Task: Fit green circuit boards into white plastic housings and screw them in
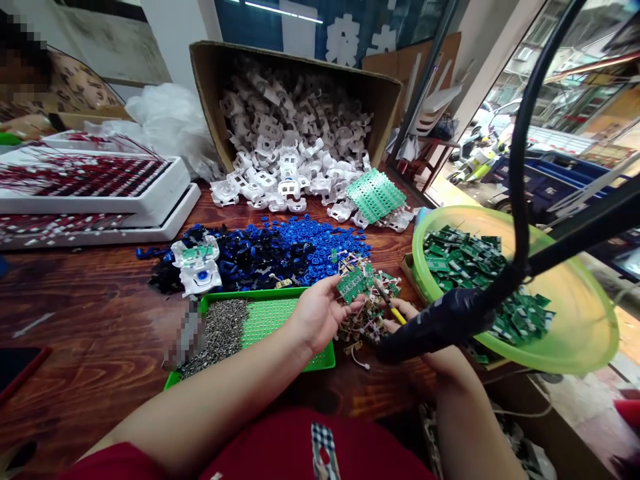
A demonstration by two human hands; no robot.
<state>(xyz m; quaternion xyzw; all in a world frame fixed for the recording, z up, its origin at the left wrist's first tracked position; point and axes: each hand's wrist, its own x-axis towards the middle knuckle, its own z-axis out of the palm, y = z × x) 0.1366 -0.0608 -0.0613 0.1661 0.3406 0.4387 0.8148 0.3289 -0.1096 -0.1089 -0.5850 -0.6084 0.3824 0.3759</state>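
My left hand (320, 313) pinches a small green circuit board (354, 284) by its edge, above a heap of small parts with short wires (367, 320). In my right hand (407, 312) is a thin tool with a yellow grip (397, 315), its narrow tip at the board's right edge. A dark cylindrical body on a black arm (435, 323) hides part of my right hand. Left of the heap, a green tray (270, 320) holds many small metal screws (223, 330). Behind it lie blue rings (310, 243) and black and blue pieces (245, 257).
A cardboard box (210, 100) on its side spills white plastic housings (290, 167). A green board panel (376, 195) rests on them. At right, a yellow-green basin (590, 313) holds circuit boards. White foam trays (165, 200) with red wires stand left, near another person's sleeve (85, 80).
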